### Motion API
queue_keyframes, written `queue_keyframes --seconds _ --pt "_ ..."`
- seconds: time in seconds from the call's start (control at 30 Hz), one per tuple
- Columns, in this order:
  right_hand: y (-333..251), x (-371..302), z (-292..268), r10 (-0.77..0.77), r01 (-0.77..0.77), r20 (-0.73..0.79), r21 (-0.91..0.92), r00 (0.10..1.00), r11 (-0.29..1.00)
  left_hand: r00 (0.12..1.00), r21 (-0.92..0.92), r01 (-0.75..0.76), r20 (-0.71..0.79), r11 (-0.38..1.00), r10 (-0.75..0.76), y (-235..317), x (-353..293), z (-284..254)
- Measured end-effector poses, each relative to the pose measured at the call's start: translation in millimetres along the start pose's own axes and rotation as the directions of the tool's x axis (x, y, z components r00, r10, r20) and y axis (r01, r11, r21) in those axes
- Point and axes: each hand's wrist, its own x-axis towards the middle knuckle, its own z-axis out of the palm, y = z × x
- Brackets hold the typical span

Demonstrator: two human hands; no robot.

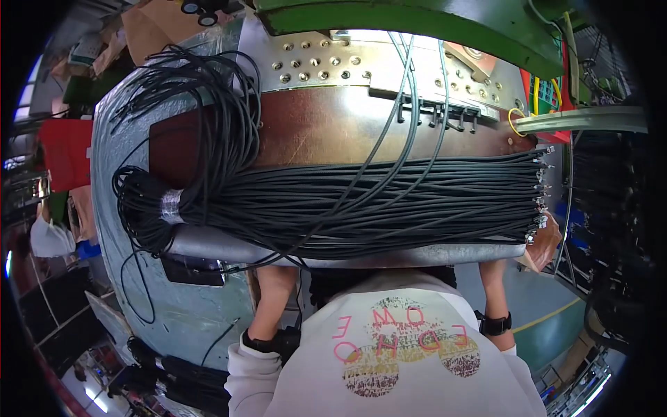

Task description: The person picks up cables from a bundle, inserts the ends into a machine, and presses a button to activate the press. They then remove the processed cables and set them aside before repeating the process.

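Note:
A thick bundle of black cables (389,201) lies across the machine's work table, with small metal terminals (540,187) along its right end. Silvery tape (171,206) binds the bundle at the left, where the cables loop back and fan out toward the far left. My left hand (276,281) and my right hand (492,274) reach under the rounded metal front edge (417,255) of the table, one at each side. Their fingers are hidden below it, so what they hold or touch does not show. Black bands circle both my arms.
A green machine frame (417,17) spans the far side above a perforated metal plate (316,62). A black cable holder (445,115) sits on that plate's edge, with several cables rising from it. A pale bar (590,121) juts in at right; a red bin (64,154) stands left.

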Motion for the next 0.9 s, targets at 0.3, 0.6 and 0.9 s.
queue_keyframes --seconds 0.3,0.6,0.9 --pt "-134 95 -163 -0.403 -0.134 0.868 0.454 0.291 0.881 0.653 -0.022 -0.416 -0.702 0.909 0.282 55 -14 -64" --pt "-196 257 -64 -0.71 0.724 0.153 -0.223 0.687 0.653 0.245 0.118 -0.926 -0.531 0.358 0.811 187 63 -96" --pt "-162 224 -99 -0.806 0.805 0.097 -0.204 0.584 0.558 0.438 0.062 -0.883 -0.252 0.466 0.863 129 59 -113"
